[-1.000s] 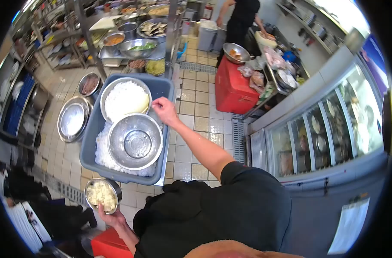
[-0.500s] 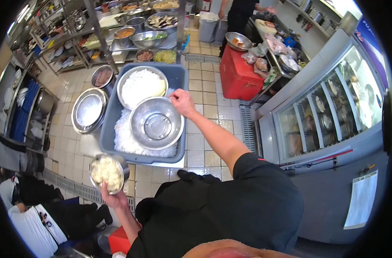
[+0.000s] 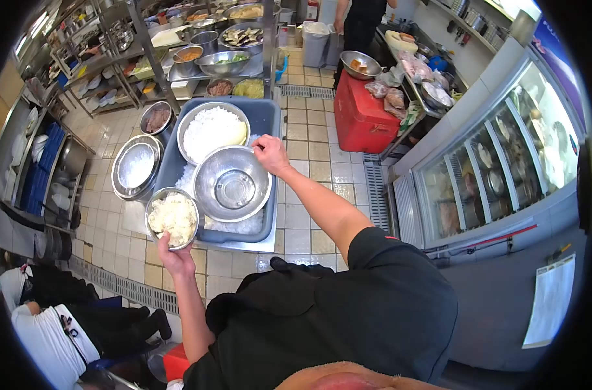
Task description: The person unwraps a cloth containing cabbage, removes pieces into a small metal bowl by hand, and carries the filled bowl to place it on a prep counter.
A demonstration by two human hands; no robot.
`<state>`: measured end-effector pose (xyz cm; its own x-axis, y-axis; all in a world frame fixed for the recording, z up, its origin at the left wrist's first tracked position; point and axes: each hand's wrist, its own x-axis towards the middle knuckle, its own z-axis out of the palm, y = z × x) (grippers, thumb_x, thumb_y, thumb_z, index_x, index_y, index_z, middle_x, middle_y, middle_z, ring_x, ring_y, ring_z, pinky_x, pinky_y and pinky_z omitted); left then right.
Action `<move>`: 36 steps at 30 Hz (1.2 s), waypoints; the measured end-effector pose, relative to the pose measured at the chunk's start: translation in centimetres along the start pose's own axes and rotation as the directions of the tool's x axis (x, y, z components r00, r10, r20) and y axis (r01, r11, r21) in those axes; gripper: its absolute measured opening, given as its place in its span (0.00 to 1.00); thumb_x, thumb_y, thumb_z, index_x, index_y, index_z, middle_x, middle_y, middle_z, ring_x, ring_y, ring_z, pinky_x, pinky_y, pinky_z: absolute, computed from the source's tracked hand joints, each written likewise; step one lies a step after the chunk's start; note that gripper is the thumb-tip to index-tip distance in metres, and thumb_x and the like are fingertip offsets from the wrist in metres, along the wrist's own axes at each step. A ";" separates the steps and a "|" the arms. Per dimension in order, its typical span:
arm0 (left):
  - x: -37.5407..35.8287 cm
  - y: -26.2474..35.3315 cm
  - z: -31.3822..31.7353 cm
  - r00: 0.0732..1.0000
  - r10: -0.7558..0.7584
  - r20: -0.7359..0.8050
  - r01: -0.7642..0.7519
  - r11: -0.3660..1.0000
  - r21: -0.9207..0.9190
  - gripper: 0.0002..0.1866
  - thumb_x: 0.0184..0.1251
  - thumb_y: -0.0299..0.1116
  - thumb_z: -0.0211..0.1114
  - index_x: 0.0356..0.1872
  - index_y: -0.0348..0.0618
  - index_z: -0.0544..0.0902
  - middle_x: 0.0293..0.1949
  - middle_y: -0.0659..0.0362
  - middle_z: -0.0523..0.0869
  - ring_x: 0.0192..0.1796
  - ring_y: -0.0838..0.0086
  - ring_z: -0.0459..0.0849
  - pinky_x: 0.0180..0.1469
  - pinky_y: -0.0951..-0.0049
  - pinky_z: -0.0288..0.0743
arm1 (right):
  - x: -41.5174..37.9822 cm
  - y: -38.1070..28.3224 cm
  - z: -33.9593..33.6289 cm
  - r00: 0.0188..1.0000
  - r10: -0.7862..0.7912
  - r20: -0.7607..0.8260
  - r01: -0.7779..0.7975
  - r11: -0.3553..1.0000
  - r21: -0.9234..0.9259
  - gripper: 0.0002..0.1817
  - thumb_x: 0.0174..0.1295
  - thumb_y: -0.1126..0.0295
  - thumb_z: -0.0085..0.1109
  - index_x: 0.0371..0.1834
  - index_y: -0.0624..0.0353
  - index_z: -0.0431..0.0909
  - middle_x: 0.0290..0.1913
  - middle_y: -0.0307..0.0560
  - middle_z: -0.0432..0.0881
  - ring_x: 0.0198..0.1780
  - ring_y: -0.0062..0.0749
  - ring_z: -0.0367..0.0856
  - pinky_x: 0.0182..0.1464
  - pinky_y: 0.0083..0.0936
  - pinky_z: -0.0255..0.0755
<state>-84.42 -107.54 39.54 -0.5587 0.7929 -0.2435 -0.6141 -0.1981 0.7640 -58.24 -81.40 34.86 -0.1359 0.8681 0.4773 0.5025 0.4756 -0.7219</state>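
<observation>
The left hand (image 3: 168, 252) grips a small steel bowl of chopped white food (image 3: 173, 218) from below, over the near corner of a grey tub (image 3: 267, 117) of white rice. The right hand (image 3: 268, 153) clasps the rim of an empty steel bowl (image 3: 232, 183) resting on the rice. No writing is legible.

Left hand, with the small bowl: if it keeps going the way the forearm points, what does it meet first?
Likely the grey tub of rice: the left hand points up-frame, its small bowl already overlapping the tub's near corner. The empty steel bowl sits just right of that line. Depth unclear from overhead.
</observation>
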 end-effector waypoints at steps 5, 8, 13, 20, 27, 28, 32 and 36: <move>0.2 0.6 -0.4 0.999 -0.051 0.009 0.051 0.999 -0.017 0.31 0.62 0.40 0.58 0.67 0.42 0.67 0.60 0.52 0.78 0.60 0.60 0.79 0.55 0.50 0.76 | -0.1 -0.1 0.2 1.000 0.001 -0.001 -0.001 1.000 0.009 0.07 0.53 0.70 0.57 0.28 0.58 0.84 0.33 0.48 0.83 0.38 0.47 0.81 0.48 0.38 0.72; 0.5 0.7 -0.9 0.996 -0.085 0.023 0.086 0.996 -0.030 0.30 0.62 0.39 0.58 0.66 0.42 0.68 0.60 0.52 0.78 0.59 0.60 0.80 0.55 0.51 0.76 | -0.1 -0.2 0.2 1.000 -0.016 -0.025 0.016 1.000 -0.010 0.07 0.52 0.70 0.59 0.29 0.58 0.84 0.33 0.48 0.83 0.38 0.46 0.81 0.48 0.35 0.73; 0.3 0.4 -0.9 0.996 -0.073 0.057 0.074 0.997 -0.014 0.30 0.62 0.40 0.58 0.66 0.42 0.68 0.58 0.51 0.80 0.57 0.59 0.81 0.52 0.54 0.78 | 0.9 -0.7 -1.1 0.964 0.178 0.200 -0.241 0.901 0.361 0.09 0.59 0.67 0.61 0.38 0.59 0.84 0.37 0.45 0.85 0.44 0.31 0.83 0.51 0.28 0.72; -0.1 0.5 -0.5 0.997 -0.054 0.059 0.056 0.998 -0.028 0.31 0.61 0.40 0.59 0.66 0.42 0.67 0.60 0.52 0.79 0.58 0.60 0.81 0.55 0.54 0.78 | 1.1 -6.5 -8.6 0.751 -0.177 0.637 -0.554 0.357 0.752 0.25 0.65 0.60 0.61 0.61 0.65 0.74 0.56 0.48 0.81 0.58 0.32 0.79 0.67 0.32 0.66; -0.2 -0.1 -0.8 1.000 0.002 0.031 -0.001 0.998 -0.055 0.34 0.61 0.41 0.59 0.68 0.42 0.65 0.61 0.51 0.77 0.61 0.59 0.78 0.56 0.52 0.77 | -1.0 -5.5 -7.8 0.719 -0.005 0.695 -0.511 0.674 0.533 0.25 0.62 0.68 0.66 0.61 0.64 0.74 0.58 0.47 0.80 0.59 0.28 0.77 0.64 0.26 0.68; -0.3 -0.1 -0.7 1.000 0.008 0.025 -0.007 0.998 -0.063 0.34 0.61 0.41 0.59 0.68 0.42 0.65 0.61 0.51 0.77 0.61 0.59 0.78 0.56 0.52 0.77 | -1.5 -4.9 -7.2 0.778 0.070 0.625 -0.513 0.645 0.566 0.24 0.61 0.68 0.66 0.60 0.63 0.76 0.58 0.45 0.80 0.58 0.27 0.77 0.63 0.26 0.69; -0.5 -0.2 -0.7 1.000 0.015 0.019 -0.013 0.995 -0.099 0.33 0.61 0.40 0.59 0.69 0.44 0.64 0.63 0.52 0.75 0.62 0.58 0.77 0.58 0.50 0.75 | -4.7 -2.8 -4.5 0.889 0.113 0.444 -0.323 0.841 0.433 0.22 0.59 0.64 0.68 0.56 0.61 0.79 0.55 0.43 0.81 0.56 0.26 0.78 0.59 0.24 0.70; -0.5 -0.4 -0.9 1.000 0.005 -0.016 -0.006 0.994 -0.105 0.34 0.61 0.40 0.59 0.69 0.45 0.64 0.63 0.52 0.74 0.62 0.58 0.76 0.58 0.50 0.74 | -7.3 -3.3 -2.6 0.972 -0.016 0.236 -0.069 0.935 0.349 0.19 0.57 0.65 0.69 0.51 0.61 0.80 0.50 0.47 0.82 0.55 0.34 0.79 0.58 0.28 0.70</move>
<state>-84.45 -108.36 38.79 -0.5701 0.7829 -0.2492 -0.6658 -0.2625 0.6984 -56.68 -89.68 35.11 -0.3416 0.8694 0.3570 0.1812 0.4337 -0.8827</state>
